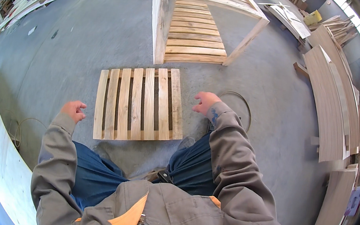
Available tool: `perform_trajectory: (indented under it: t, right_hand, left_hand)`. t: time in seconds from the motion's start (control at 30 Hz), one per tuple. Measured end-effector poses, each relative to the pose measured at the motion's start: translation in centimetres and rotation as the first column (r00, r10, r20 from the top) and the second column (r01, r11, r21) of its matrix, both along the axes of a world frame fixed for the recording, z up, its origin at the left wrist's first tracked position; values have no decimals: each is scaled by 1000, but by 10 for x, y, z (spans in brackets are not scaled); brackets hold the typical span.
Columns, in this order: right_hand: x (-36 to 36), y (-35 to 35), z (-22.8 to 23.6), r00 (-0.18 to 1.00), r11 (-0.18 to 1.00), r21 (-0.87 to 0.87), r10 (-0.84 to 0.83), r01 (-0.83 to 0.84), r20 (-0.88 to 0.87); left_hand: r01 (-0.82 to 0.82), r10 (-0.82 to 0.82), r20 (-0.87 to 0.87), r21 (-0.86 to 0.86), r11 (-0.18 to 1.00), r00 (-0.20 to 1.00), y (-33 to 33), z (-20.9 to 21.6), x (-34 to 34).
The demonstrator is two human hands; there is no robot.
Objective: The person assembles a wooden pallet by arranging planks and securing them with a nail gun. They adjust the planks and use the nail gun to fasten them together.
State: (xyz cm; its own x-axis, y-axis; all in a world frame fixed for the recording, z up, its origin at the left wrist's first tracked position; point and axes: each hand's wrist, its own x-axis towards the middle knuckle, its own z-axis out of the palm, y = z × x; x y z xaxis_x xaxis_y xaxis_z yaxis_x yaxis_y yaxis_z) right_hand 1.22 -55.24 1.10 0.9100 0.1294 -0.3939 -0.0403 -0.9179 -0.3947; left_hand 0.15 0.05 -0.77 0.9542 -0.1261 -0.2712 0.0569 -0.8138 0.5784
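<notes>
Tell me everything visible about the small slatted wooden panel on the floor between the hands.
The slatted panel is roughly square and made of what looks like pale, unpainted wood with brownish grain. Seven slats run side by side, with gaps between them; crosspieces show beneath near both ends. It lies flat on the grey floor, slats pointing away from the person, just before the larger wooden frame. Neither the left hand nor the right hand touches it.
</notes>
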Motion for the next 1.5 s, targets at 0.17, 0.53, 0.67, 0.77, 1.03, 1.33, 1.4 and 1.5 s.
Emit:
perform_trajectory:
  t: [0.17,0.53,0.67,0.77,1.03,1.33,1.4,1.5]
  right_hand:
    - [0,2,3,1000,1000,-23,16,-16,-1]
    - [1,0,-5,999,999,-38,11,-10,31]
    - [0,-2,-9,996,998,-54,34,-30,82]
    - [0,1,0,1000,999,-43,26,-26,-9]
    - [1,-1,-9,999,999,-32,31,-29,44]
    - [1,1,-2,998,999,-34,2,-4,-55]
    - [1,2,-1,999,999,-37,12,-14,-52]
    - [2,1,-2,999,999,-32,18,-19,-42]
  left_hand:
    - [-7,8,17,-47,999,1000,3,-2,0]
    - [-11,13,70,-29,1000,997,6,-8,3]
    - [-27,29,66,-28,999,997,6,-11,2]
    - [-45,45,43,-2,999,998,-2,-5,-1]
    - [-74,78,79,-52,996,994,-1,-2,0]
    - [-44,22,240,86,995,971,-4,-4,0]
    - [-45,23,276,75,996,961,-4,-5,-1]
    - [-13,-10,335,66,998,942,-1,-7,-1]
